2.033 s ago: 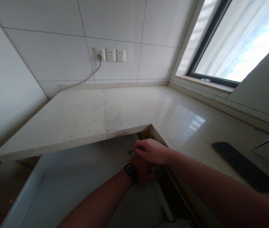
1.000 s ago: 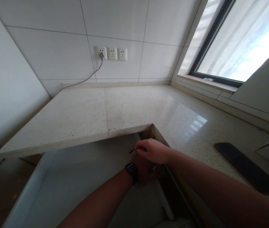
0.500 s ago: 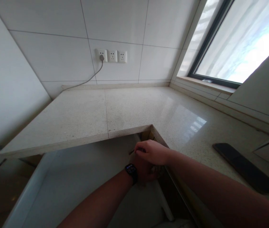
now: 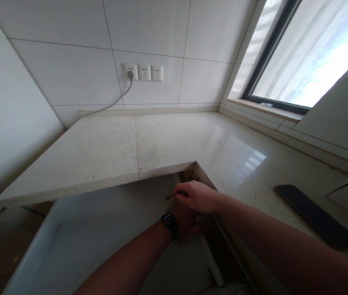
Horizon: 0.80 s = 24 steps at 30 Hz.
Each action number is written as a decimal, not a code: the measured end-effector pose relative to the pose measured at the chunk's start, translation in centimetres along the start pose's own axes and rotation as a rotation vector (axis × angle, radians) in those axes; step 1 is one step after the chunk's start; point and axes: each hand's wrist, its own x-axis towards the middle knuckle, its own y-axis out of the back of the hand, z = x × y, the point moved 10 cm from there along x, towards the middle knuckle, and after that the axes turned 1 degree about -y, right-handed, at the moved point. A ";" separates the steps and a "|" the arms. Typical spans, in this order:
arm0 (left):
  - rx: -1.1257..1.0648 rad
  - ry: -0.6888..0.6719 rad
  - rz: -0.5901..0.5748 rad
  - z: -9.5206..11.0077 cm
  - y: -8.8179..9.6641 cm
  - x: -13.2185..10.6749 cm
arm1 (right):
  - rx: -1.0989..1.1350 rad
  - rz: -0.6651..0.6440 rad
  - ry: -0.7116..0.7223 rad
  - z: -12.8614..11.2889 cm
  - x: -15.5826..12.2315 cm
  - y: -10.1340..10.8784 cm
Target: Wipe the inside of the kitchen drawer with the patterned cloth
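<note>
My right hand (image 4: pixel 196 196) hovers just below the inner corner of the speckled stone countertop (image 4: pixel 167 139), fingers curled together around a thin dark rod whose tip (image 4: pixel 169 196) pokes out to the left. My left hand (image 4: pixel 186 223), a black watch (image 4: pixel 169 221) on its wrist, sits right beneath the right hand and is mostly hidden by it. Its fingers appear closed on something small that I cannot make out. Both hands are over a white appliance top (image 4: pixel 106 237) tucked under the counter.
A dark phone (image 4: pixel 317 215) lies flat on the counter at the right. A triple wall socket (image 4: pixel 143 72) with one grey cable plugged in sits on the tiled wall. A window (image 4: pixel 309 53) fills the upper right. A white cabinet edge (image 4: pixel 346 192) juts in at far right.
Both hands stay in the same spot with the same grip. Only the camera shifts slightly.
</note>
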 end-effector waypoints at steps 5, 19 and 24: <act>-0.049 -0.016 -0.010 1.3 -0.6 -0.5 | 0.029 0.020 -0.030 0.8 0.2 0.3; 0.097 -0.139 -0.187 4.6 -5.0 -3.3 | 0.054 -0.006 -0.069 1.4 0.3 -0.1; 0.151 -0.144 -0.243 4.6 -5.4 -3.3 | 0.055 -0.016 -0.073 1.4 0.3 -0.1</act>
